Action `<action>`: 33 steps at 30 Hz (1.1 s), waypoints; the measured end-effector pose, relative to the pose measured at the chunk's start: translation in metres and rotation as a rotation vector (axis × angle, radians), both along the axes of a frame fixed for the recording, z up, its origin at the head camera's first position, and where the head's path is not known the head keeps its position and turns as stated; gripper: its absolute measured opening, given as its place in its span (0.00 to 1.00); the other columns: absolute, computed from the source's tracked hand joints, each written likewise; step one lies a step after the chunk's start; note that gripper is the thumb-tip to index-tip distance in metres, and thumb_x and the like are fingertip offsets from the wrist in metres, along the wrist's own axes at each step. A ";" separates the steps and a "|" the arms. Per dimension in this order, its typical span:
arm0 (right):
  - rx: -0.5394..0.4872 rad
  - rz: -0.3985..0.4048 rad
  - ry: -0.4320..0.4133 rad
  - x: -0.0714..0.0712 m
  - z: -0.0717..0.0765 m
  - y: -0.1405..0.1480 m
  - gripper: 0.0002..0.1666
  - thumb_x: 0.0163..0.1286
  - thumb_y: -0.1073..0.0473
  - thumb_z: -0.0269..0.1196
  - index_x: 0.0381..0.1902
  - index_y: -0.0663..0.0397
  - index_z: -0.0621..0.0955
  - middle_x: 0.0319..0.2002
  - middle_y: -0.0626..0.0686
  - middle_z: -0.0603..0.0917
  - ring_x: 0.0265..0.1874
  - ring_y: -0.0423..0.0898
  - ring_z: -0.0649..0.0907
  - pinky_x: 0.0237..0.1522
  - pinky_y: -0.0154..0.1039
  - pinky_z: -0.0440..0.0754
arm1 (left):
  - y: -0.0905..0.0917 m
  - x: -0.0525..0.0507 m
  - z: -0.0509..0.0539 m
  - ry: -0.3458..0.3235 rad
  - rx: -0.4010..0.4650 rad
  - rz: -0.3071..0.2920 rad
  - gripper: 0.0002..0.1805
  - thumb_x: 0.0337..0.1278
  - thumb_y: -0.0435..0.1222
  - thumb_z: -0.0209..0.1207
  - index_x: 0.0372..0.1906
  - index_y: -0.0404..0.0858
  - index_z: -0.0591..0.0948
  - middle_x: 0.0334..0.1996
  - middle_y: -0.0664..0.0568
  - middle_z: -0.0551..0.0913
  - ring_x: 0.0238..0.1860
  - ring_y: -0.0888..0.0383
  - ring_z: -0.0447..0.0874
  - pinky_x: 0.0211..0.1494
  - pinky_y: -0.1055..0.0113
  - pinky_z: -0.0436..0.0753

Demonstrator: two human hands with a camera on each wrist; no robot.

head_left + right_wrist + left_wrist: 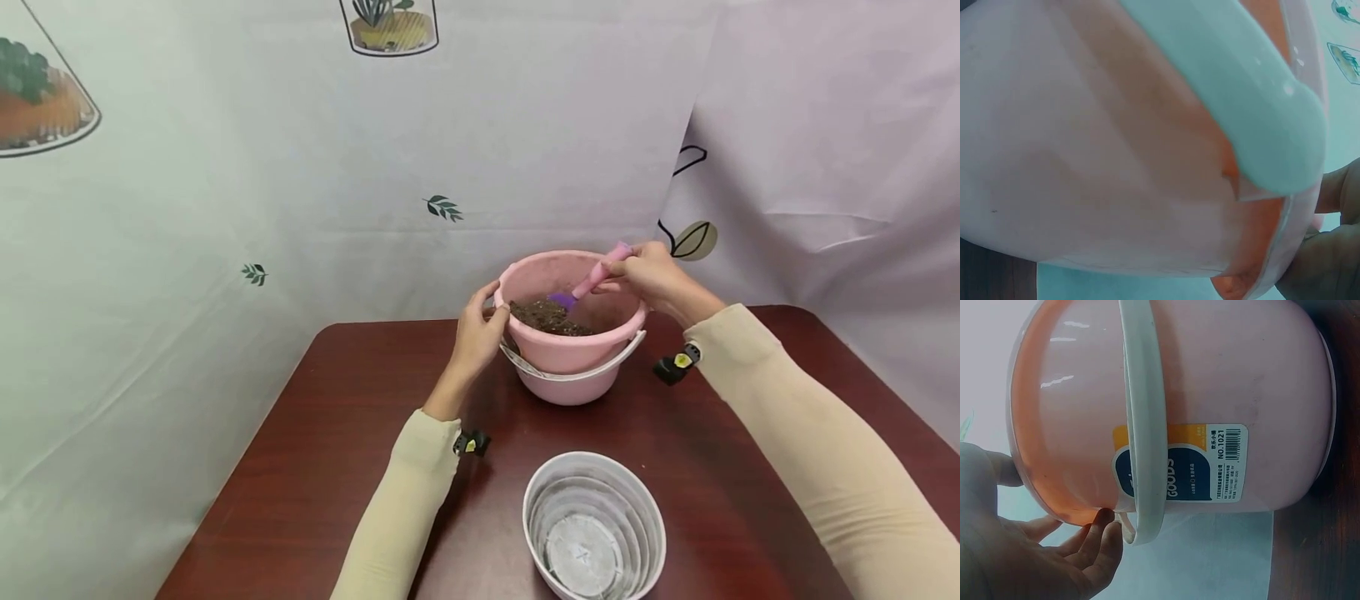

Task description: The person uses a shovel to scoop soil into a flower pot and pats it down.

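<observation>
A pink bucket (567, 360) with dark soil (551, 317) in it stands toward the back of the table. My left hand (480, 329) grips its left rim, thumb near the top edge and fingers on the outer side, as the left wrist view (1041, 544) also has it. Over the bucket's right rim, my right hand (651, 273) holds a trowel by its pink handle (602, 268). The trowel's purple blade (562, 301) is partly in the soil. In the right wrist view the bucket wall hides most of that hand (1335, 250).
A pale grey pot (592, 533) stands upright nearer me, with only its ridged inner wall and base showing. The bucket's white handle (585, 375) hangs down its front. A patterned cloth (360, 150) rises behind the dark red table (315, 433).
</observation>
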State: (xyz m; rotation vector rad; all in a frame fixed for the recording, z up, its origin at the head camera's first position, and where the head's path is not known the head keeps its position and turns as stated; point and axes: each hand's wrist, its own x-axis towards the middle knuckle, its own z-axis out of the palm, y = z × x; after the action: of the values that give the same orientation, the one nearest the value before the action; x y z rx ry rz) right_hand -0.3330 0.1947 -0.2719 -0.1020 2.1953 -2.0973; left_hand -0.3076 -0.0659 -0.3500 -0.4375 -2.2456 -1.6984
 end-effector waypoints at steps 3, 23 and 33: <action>-0.033 0.021 0.002 0.001 0.001 0.001 0.11 0.74 0.70 0.54 0.34 0.70 0.81 0.25 0.58 0.87 0.28 0.46 0.89 0.40 0.34 0.84 | -0.001 0.002 0.000 0.004 0.008 0.006 0.27 0.66 0.32 0.53 0.70 0.33 0.70 0.66 0.41 0.72 0.53 0.46 0.82 0.43 0.63 0.81; -0.293 0.113 0.058 0.027 -0.003 0.058 0.18 0.77 0.68 0.51 0.37 0.77 0.84 0.37 0.69 0.86 0.47 0.55 0.86 0.49 0.44 0.82 | -0.015 0.071 -0.005 0.135 -0.248 -0.025 0.32 0.70 0.38 0.51 0.75 0.36 0.60 0.70 0.40 0.61 0.65 0.46 0.66 0.64 0.42 0.66; -0.336 0.128 0.109 0.030 -0.008 0.063 0.17 0.77 0.69 0.50 0.37 0.79 0.81 0.38 0.73 0.85 0.48 0.59 0.85 0.50 0.47 0.81 | -0.031 0.127 -0.032 0.197 -0.421 -0.853 0.43 0.70 0.59 0.48 0.76 0.36 0.52 0.71 0.44 0.63 0.64 0.50 0.72 0.60 0.60 0.76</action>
State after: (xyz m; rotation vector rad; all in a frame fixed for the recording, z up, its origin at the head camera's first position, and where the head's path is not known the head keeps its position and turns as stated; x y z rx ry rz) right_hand -0.3028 0.2581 -0.2801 -0.3810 1.8100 -2.4142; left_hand -0.1802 -0.0971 -0.3824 -1.7741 -2.4107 -1.3451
